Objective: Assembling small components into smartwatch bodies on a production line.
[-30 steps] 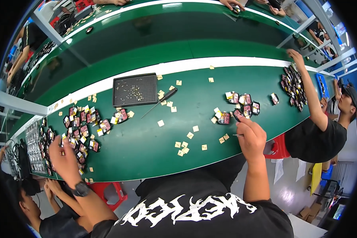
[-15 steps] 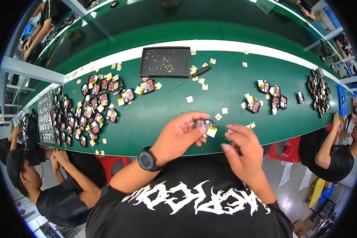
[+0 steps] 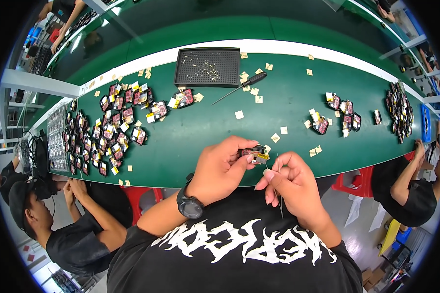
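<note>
My left hand grips a small black device housing with a red circuit board and a flat piece with yellow tape hanging at its edge. Beside it, my right hand is closed, thumb against fingers, on a thin, needle-like metal tool that sticks out above and below the fingers. Its exact kind is too fine to make out. The right fingertips are close to the taped piece; whether they touch it I cannot tell.
Many similar housings lie heaped at the left, beside clear trays; more lie at the right, near a dense pile. A black tray of small metal parts and a screwdriver lie ahead. Co-workers sit at both sides.
My right hand has come in toward the housing, its spread fingers now closed, with the thin metal tool showing in them. The housing has tilted in my left hand. The view has shifted slightly.
</note>
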Available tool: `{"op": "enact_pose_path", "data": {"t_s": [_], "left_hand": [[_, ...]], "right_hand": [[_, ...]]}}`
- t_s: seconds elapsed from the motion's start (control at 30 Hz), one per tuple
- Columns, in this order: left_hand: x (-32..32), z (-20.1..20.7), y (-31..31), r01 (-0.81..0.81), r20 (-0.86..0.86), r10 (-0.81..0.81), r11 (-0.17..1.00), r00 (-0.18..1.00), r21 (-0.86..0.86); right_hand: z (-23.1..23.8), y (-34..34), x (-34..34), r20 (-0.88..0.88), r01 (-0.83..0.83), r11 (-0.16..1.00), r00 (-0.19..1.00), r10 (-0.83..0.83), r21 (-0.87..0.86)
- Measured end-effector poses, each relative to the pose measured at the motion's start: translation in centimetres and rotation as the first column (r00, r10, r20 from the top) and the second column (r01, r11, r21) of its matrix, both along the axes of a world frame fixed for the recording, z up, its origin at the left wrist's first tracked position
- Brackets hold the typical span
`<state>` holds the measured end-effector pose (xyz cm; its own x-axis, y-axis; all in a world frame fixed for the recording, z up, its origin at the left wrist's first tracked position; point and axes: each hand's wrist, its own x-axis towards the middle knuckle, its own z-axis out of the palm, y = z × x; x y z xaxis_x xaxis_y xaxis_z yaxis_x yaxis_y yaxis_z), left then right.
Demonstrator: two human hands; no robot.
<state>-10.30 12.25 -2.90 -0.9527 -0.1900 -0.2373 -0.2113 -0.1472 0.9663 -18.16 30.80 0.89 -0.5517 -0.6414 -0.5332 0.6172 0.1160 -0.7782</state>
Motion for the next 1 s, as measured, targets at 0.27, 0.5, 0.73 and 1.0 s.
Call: {"op": "enact_pose_path", "data": {"t_s": [0.27,0.5,0.73,1.0], "left_hand": [[0.1,0.6,-0.3,0.076,-0.016,-0.084,0.955,0.996,-0.286],[0.1,0.0,-0.2,0.018,-0.175,-0.082,0.942,0.981,-0.335],[0.4,-0.1,-1.0,0.133,-0.002,-0.133,0.991,0.991,-0.01],[0.4,-0.5,-1.5,0.08,0.046,-0.099,0.947,0.994,0.312]], "right_hand": [[-1.4,-0.5,-0.4,0.084,0.048,0.999,0.995,-0.047,-0.01],[-2.1,-0.6,-0.1,0.124,0.056,0.998,0.991,-0.054,-0.011],[-2.3,-0.7,0.8,-0.036,0.056,0.995,0.998,-0.053,0.08],[-2.7,-0.1,1.2,-0.255,-0.018,0.997,0.966,0.036,0.072]]}}
